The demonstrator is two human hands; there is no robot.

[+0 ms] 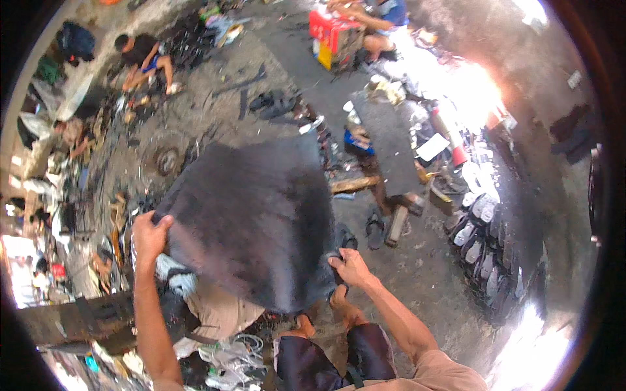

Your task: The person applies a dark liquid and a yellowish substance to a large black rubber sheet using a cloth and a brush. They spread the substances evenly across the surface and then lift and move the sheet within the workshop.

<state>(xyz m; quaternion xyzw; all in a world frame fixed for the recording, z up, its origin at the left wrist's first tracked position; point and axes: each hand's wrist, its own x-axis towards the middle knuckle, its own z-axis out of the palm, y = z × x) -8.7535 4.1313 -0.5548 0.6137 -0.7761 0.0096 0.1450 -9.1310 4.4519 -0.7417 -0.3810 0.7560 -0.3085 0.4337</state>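
A grey, dirty concrete floor [417,274] stretches away beyond the hands, strewn with scrap and tools. Rows of shoe soles [486,241] lie to the right. Far ahead stands a red crate [329,29]. Hard sunlight [469,85] glares in at the upper right, washing out the ground there.

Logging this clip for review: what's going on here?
A person stands in a cluttered workshop holding a large dark rubber sheet spread out in front of them. The left hand grips its left edge, the right hand its lower right edge. Cut sole shapes lie in rows on the floor to the right.
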